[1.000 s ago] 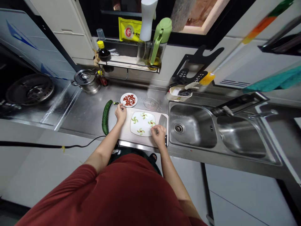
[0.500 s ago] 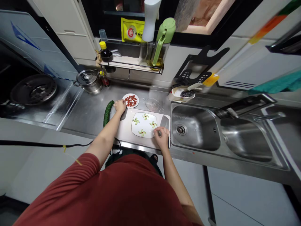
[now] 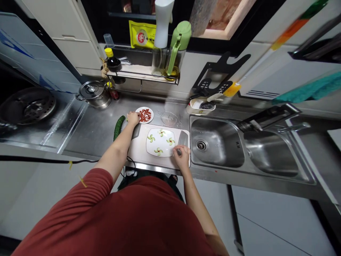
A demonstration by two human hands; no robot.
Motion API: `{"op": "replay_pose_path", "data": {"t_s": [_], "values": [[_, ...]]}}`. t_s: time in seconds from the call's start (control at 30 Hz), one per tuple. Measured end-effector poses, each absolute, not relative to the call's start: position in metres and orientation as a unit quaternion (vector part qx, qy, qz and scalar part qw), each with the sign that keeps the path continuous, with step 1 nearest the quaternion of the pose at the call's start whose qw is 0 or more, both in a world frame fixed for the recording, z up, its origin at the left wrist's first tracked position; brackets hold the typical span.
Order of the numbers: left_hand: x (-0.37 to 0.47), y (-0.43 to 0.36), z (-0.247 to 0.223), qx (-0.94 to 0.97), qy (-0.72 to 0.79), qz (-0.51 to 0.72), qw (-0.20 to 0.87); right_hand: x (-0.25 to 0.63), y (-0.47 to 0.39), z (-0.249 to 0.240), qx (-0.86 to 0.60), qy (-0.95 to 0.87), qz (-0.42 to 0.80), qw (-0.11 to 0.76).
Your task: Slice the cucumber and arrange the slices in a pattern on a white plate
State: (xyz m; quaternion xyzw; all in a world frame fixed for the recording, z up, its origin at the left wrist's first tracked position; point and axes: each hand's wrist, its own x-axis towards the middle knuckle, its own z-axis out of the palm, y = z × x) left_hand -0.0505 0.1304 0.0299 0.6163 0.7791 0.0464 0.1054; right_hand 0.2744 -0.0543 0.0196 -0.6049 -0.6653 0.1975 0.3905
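My left hand (image 3: 133, 117) is at the left rim of a small white plate (image 3: 150, 120) of chopped red bits (image 3: 145, 115). Its fingers are bent together over that rim; whatever they pinch is too small to see. My right hand (image 3: 182, 155) is curled closed at the right edge of a larger white plate (image 3: 160, 142). Something dark shows between its fingers, its kind unclear. Four-petal green slices with red centres (image 3: 158, 152) form several pinwheels on this plate, which sits on a white cutting board (image 3: 138, 151). A broad knife blade (image 3: 183, 138) lies beside my right hand.
A dark green cucumber (image 3: 118, 128) lies left of the board. Behind are a clear round dish (image 3: 169, 119) and a lidded steel pot (image 3: 95, 95). To the right is a double sink (image 3: 218, 142); above, a shelf (image 3: 141, 73) holds bottles.
The whole scene has shifted slightly left as the camera turned. Both hands keep nearly the same places beside the two plates.
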Motion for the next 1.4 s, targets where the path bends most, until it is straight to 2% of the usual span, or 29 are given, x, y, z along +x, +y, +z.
{"op": "replay_pose_path", "data": {"t_s": [0.53,1.13,1.27,1.4], "values": [[-0.049,0.137,0.025,0.644,0.760,0.013,0.083,0.281,-0.053,0.020,-0.614,-0.661,0.210,0.377],[-0.050,0.141,0.016,0.623,0.773,0.070,0.091,0.282,-0.053,0.020,-0.605,-0.673,0.198,0.378],[-0.054,0.146,0.013,0.585,0.782,0.170,0.132,0.281,-0.053,0.019,-0.610,-0.669,0.201,0.373],[-0.053,0.152,0.012,0.447,0.735,0.415,0.297,0.279,-0.052,0.017,-0.606,-0.669,0.203,0.379]]}}
